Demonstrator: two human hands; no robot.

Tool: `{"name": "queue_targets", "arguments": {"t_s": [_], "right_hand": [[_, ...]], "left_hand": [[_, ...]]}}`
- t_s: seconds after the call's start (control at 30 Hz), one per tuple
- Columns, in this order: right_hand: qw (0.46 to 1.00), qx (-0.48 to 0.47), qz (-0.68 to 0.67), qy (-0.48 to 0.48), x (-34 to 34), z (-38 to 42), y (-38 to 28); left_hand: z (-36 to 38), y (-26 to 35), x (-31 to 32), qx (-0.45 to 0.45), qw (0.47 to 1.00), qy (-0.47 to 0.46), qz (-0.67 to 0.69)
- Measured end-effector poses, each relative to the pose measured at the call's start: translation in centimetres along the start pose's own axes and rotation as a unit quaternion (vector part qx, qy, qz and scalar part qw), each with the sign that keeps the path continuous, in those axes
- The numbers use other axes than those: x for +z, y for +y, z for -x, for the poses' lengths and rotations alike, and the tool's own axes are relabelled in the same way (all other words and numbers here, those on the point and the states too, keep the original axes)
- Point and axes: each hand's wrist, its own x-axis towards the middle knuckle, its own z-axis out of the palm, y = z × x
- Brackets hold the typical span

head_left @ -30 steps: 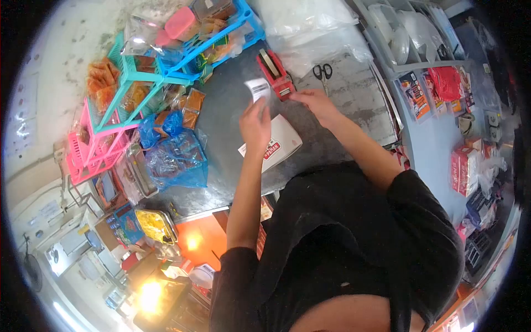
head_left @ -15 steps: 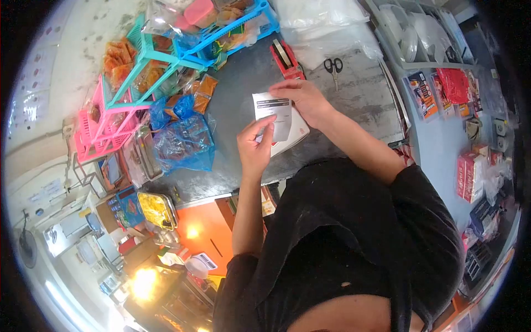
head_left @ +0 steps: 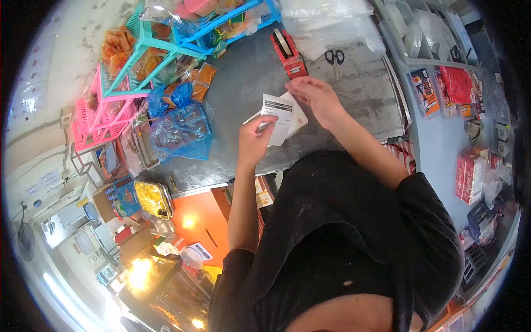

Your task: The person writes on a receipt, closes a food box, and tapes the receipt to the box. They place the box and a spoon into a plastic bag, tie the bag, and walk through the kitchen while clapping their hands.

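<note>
My left hand (head_left: 255, 141) pinches a printed paper slip (head_left: 282, 117) between thumb and fingers, dark bands near its top edge. Under and behind the slip, a white flat packet (head_left: 298, 116) lies on the dark tabletop (head_left: 238, 88). My right hand (head_left: 318, 99) is off the slip, to its upper right, with fingers stretched loosely toward the left. Just above those fingertips stands a red tape dispenser (head_left: 289, 58) with a roll in it. Black-handled scissors (head_left: 335, 58) lie farther right on the table.
Clear plastic bags (head_left: 326, 25) are piled at the far edge. Stacked pink (head_left: 105, 122), teal and blue baskets (head_left: 229, 25) hold packaged food on the left, with a blue plastic bag (head_left: 185, 133) before them. A grey shelf unit (head_left: 437, 133) carries packets on the right.
My right hand has let go of the slip's upper edge and shifted right, toward the tape dispenser. The slip has tilted in my left hand, and the view has shifted slightly.
</note>
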Motion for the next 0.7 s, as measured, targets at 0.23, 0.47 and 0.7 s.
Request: {"name": "queue_targets", "arguments": {"t_s": [0.23, 0.47, 0.7], "right_hand": [[0.993, 0.107, -0.023, -0.046, 2.7, 3.3, -3.3], [0.994, 0.092, 0.013, -0.061, 3.8, 4.0, -3.3], [0.996, -0.052, 0.069, -0.003, 3.1, 3.0, -0.4]], "left_hand": [[1.1, 3.2, 0.2, 0.074, 0.995, 0.043, 0.047], [1.8, 4.0, -0.1, 0.070, 0.996, 0.033, 0.052], [1.9, 3.6, 0.8, 0.052, 0.997, 0.021, 0.047]]}}
